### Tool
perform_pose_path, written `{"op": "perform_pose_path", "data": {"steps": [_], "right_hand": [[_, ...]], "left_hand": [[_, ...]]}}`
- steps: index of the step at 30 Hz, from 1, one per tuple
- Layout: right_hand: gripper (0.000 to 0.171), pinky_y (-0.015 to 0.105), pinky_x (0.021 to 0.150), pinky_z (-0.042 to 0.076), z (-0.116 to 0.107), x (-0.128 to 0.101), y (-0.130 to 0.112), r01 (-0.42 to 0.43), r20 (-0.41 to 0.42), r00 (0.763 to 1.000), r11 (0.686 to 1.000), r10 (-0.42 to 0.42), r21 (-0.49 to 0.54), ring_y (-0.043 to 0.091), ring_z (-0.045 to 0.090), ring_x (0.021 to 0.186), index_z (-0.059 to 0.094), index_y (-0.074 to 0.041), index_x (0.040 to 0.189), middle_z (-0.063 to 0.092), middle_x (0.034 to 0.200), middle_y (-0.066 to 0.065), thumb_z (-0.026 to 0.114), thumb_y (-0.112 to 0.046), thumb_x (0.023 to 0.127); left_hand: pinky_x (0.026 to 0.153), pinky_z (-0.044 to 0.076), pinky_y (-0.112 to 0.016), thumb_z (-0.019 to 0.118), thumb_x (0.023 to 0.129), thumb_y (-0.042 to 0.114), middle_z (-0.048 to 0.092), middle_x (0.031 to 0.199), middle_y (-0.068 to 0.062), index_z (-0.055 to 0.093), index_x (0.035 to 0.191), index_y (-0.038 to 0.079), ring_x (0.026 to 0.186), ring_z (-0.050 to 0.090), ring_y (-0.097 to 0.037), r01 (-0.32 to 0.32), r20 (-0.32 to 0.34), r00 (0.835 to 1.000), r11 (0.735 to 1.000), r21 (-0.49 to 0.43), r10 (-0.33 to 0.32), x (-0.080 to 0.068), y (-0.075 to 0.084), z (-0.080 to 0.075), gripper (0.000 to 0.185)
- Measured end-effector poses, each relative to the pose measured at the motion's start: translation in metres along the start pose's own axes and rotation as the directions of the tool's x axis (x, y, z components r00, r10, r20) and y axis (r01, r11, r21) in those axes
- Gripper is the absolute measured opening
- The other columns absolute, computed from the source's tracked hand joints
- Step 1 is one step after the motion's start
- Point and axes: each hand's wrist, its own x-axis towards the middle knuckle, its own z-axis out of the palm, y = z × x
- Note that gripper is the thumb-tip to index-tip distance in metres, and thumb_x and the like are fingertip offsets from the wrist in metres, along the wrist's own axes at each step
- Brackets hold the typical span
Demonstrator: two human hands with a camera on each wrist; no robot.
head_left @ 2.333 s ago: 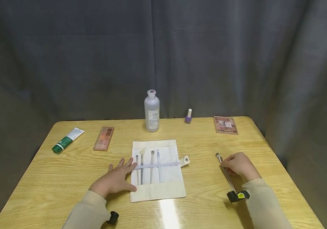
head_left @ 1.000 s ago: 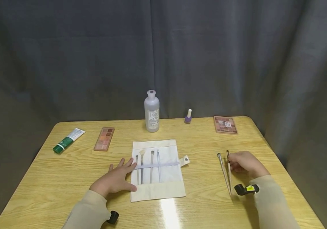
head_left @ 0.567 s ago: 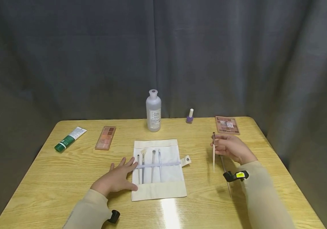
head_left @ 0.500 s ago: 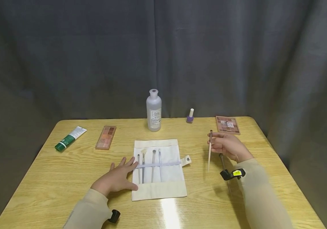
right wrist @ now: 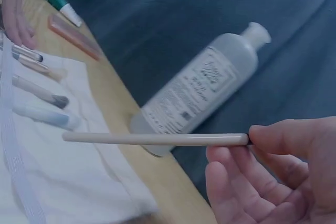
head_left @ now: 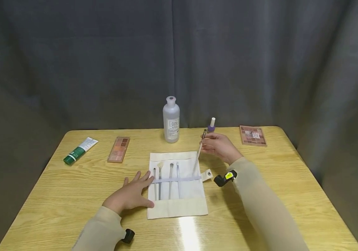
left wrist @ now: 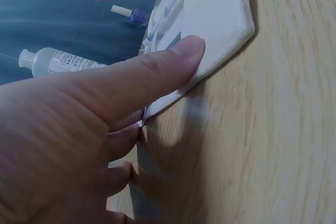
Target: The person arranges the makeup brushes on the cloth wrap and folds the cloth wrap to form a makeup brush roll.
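Observation:
A cream fabric brush roll [head_left: 177,209] lies unrolled on the table, with several makeup brushes tucked under its elastic band [head_left: 185,179]. My left hand [head_left: 131,196] spreads its fingers at the roll's left edge; the thumb rests on the bottom fold. My right hand [head_left: 221,146] pinches a makeup brush [right wrist: 157,139] near its bristle end. The pale handle slants down over the right part of the roll, its tip close to the band. Whether the tip touches the cloth, I cannot tell.
Behind the roll stands a clear bottle [head_left: 171,120]; a purple nail polish bottle [head_left: 211,126] is partly behind my right hand. Eyeshadow palettes lie at the left [head_left: 118,150] and back right [head_left: 253,136]. A green-and-white tube [head_left: 80,150] lies far left. Dark curtain [head_left: 103,69] borders the table.
My right hand has picked up a brush from the table's right side and carried it left over the roll. Another brush there is now out of sight. The left hand has stayed put.

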Motion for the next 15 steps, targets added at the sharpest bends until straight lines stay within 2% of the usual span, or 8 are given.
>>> {"op": "perform_pose_path", "data": {"steps": [5,8,15], "right_hand": [[0.031,0.034,0.083,0.06,0.017,0.014,0.003,-0.001,-0.029,1.0,0.999,0.0,-0.051,0.016,0.071,0.08,0.061,0.005,0.127,0.07,0.101,0.013,0.062,-0.005,0.098],[0.035,0.035,0.084,0.06,0.025,0.019,0.006,-0.01,-0.038,0.999,0.993,0.006,-0.117,0.015,0.07,0.08,0.06,0.008,0.13,0.071,0.099,0.01,0.063,-0.006,0.097],[0.038,0.034,0.081,0.06,0.045,0.021,0.018,-0.082,0.007,0.996,0.957,0.087,-0.277,0.016,0.07,0.081,0.061,0.009,0.129,0.071,0.104,0.015,0.066,-0.007,0.094]], "left_hand": [[0.115,-0.007,-0.07,0.084,0.08,0.039,0.017,0.168,-0.006,0.036,0.158,0.012,0.154,0.0,-0.039,-0.005,-0.005,1.0,1.0,0.004,0.005,0.001,0.0,0.0,0.095],[0.115,-0.006,-0.07,0.084,0.08,0.04,0.017,0.168,-0.007,0.036,0.158,0.012,0.154,0.0,-0.039,-0.01,-0.007,1.0,1.0,0.011,0.01,0.002,0.0,0.0,0.095],[0.115,-0.007,-0.07,0.084,0.08,0.041,0.017,0.168,-0.007,0.035,0.158,0.012,0.154,-0.001,-0.039,-0.002,-0.009,1.0,1.0,-0.006,0.002,0.0,-0.003,0.002,0.097]]}}
